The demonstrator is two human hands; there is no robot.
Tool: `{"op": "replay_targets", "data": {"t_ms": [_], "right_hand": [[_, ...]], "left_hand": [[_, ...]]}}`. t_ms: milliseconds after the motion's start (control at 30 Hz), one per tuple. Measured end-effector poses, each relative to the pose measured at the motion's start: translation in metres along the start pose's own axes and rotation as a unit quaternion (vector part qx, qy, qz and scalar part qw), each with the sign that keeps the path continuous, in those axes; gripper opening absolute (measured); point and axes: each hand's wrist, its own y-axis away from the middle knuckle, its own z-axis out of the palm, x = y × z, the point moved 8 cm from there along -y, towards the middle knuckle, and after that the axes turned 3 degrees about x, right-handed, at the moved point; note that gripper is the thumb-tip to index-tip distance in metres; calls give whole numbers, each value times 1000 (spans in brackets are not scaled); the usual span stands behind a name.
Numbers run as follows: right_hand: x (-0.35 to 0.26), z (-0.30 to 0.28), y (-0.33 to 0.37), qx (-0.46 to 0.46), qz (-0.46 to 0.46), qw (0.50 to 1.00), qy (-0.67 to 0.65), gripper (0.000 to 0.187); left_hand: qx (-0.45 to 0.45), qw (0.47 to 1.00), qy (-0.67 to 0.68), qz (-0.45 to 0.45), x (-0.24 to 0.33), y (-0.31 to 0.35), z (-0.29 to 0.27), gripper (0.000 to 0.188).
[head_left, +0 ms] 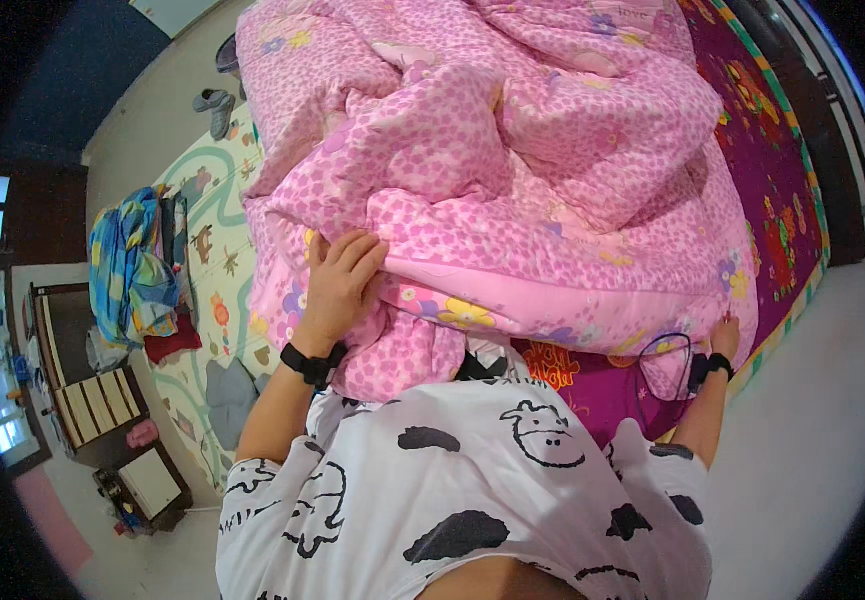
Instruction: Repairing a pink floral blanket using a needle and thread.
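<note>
A thick pink quilt (432,130) with a spotted pattern and flowers lies rumpled over the bed, its near edge folded into a long pale-pink band. My left hand (340,280) is on the left part of that near edge, fingers curled over the cloth; the thumb is partly covered by folds. Far to the right, my right hand (727,335) grips the quilt's near right corner, its fingers mostly hidden. Both wrists wear black bands, and a thin dark cord loops beside the right one. Beneath the quilt shows a purple-red bed sheet (767,190).
Left of the bed lies a patterned floor mat (214,280). A blue and yellow checked cloth pile (132,260) sits on its left side, with grey cloth (232,395) nearer me. Grey slippers (216,110) stand beyond. Low shelves (97,405) line the left wall.
</note>
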Motion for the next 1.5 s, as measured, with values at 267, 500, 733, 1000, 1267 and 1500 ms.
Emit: {"op": "replay_targets", "data": {"t_ms": [267,500,733,1000,1267,1500], "right_hand": [[-334,-107,186,-175,-244,827,-476,35],[-434,-101,284,-401,-247,656,-590,30],[-450,-92,276,-318,-349,730,-495,27],[-475,-121,277,-189,-536,731,-378,23],[-481,-109,280,-156,-595,713,-336,20],[-480,-102,284,-143,-600,715,-329,20]], "left_hand": [[-81,976,144,141,87,-13,-8,41],[-141,963,164,158,118,-4,26,43],[-109,963,222,108,98,3,19,50],[-171,977,127,-2,79,0,21,29],[-209,908,353,-80,33,-1,-9,14],[-252,949,191,-23,32,5,-14,15]]}}
